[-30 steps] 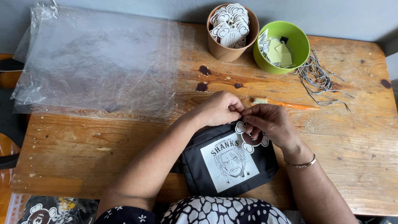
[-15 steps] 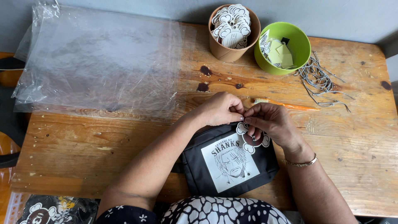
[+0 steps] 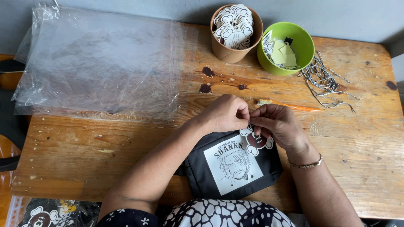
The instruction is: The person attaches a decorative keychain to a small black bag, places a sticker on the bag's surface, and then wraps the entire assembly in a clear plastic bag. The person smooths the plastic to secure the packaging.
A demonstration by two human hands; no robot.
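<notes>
Pinching at the top edge of the black pouch [image 3: 233, 168], both your hands meet there: left hand [image 3: 225, 113] curled with fingertips closed on something small, right hand [image 3: 280, 126] likewise narrowed on the same spot. The skull-shaped tag [image 3: 255, 141] sits right under your right fingers, touching the pouch's upper right corner.

Head view, the only one:
- Pouch lies flat at the table's near edge, 6 o'clock from the paper cup [image 3: 235, 35]. Its long axis runs roughly 8 to 2 o'clock; the white printed panel faces up, its top pointing toward 11.
- Progress, my read: tag is at the pouch but the attachment looks unfinished, since both hands are on the join. The fingers hide it, so I can't tell whether a cord is through.
- Left, as it looks: clear bags [image 3: 101, 63] at 10 o'clock hold nothing, so bagging is not started.
- Cord pile [image 3: 326, 80] at 2 o'clock, green bowl [image 3: 286, 48] at 1, orange-handled brush [image 3: 290, 106] just beyond your right hand.
</notes>
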